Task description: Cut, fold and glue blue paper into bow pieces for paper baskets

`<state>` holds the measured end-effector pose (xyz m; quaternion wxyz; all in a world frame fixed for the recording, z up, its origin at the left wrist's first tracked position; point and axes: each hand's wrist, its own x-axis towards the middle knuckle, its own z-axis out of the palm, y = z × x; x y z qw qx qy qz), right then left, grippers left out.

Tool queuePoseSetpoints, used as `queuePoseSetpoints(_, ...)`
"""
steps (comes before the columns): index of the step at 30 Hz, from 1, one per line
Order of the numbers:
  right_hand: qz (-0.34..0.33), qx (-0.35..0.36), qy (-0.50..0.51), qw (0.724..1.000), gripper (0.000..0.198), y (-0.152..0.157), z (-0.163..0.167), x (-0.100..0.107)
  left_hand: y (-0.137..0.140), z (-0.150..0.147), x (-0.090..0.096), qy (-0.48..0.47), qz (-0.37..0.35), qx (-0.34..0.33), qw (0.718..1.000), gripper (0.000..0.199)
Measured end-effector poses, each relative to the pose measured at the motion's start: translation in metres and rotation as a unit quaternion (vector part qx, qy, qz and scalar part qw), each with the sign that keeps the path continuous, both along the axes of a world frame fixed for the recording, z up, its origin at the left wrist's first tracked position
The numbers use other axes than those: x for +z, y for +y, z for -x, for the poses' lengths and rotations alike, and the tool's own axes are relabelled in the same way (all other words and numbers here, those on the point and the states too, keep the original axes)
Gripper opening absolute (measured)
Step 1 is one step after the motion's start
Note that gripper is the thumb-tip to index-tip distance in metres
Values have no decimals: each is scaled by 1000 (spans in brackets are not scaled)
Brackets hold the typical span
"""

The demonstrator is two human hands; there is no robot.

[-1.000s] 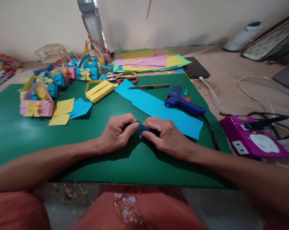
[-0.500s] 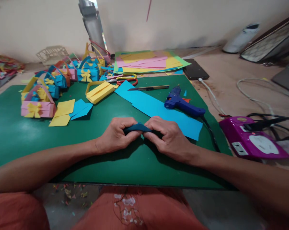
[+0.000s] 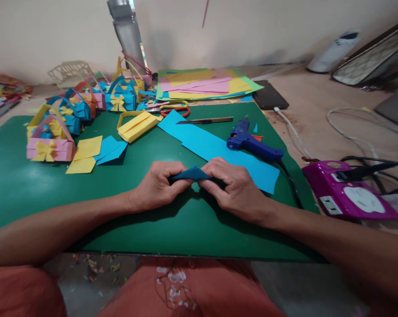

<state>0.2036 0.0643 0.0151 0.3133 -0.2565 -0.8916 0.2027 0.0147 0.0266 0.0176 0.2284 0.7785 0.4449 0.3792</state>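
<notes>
A folded piece of blue paper [image 3: 195, 173] is held above the green board [image 3: 146, 233]. My left hand [image 3: 161, 185] pinches its left end between thumb and fingers. The other end is gripped by my right hand [image 3: 230, 187]; both thumbs lie on the near side. Much of the paper is hidden inside my fingers. Just behind my right hand lies a long blue paper strip [image 3: 215, 147], with a blue glue gun [image 3: 251, 141] resting across its edge. A yellow paper basket [image 3: 139, 126] lies on its side beyond my left hand.
Small yellow squares [image 3: 89, 147] and blue paper pieces [image 3: 111, 149] lie at left, near finished paper baskets [image 3: 50, 149]. Farther back are scissors [image 3: 174, 108], a cutter knife [image 3: 205, 120], stacked coloured sheets [image 3: 202, 83] and a phone [image 3: 270, 95]. A purple power box [image 3: 347, 189] with cables stands right.
My hands have moved slightly apart, and a little more of the blue paper shows between them. Both keep their grip. The other things lie as before.
</notes>
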Motion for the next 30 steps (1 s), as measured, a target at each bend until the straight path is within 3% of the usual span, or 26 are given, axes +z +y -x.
queuePoseSetpoints(15, -42, 25, -13, 999, 9, -1, 2, -2, -1, -2, -3, 1, -17, -12, 1000, 19)
queuePoseSetpoints(21, -4, 7, -8, 1000, 11, -1, 1, 1, 4, 4, -1, 4, -8, 11, 1000, 22)
queuePoseSetpoints(30, -1, -6, 17, 1000, 10, 1, 2, 4, 8, 13, 4, 20, -18, 44, 999, 21)
